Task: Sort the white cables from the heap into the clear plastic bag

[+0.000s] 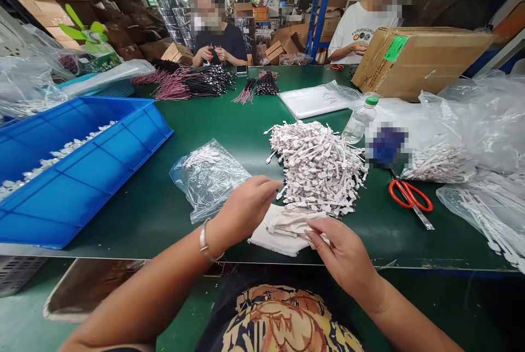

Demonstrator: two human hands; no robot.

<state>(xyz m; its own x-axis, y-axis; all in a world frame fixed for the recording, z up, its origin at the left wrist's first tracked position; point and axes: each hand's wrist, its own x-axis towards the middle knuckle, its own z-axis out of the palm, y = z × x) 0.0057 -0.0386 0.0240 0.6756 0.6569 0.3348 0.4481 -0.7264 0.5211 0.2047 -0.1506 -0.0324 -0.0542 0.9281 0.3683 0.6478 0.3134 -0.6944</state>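
Observation:
A heap of short white cables with small plugs [322, 163] lies on the green table in front of me. My left hand [252, 204] is at the heap's left edge, its fingers pressed together; whatever they hold, if anything, is hidden. On a cream cloth [279, 245] below the heap lies a white cable [283, 230]. My right hand [344, 251] rests over the cloth's right side, thumb and forefinger closed at the cable's right end. Left of the heap is a clear plastic bag [217, 171] with small white pieces inside.
A blue crate [102, 171] of white parts stands left. Red-handled scissors [410, 196], a bottle with green cap [361, 119] and bagged white cables [488, 215] lie right. Black and pink wires [197, 81] and a cardboard box [422, 62] are farther back. Two people sit across the table.

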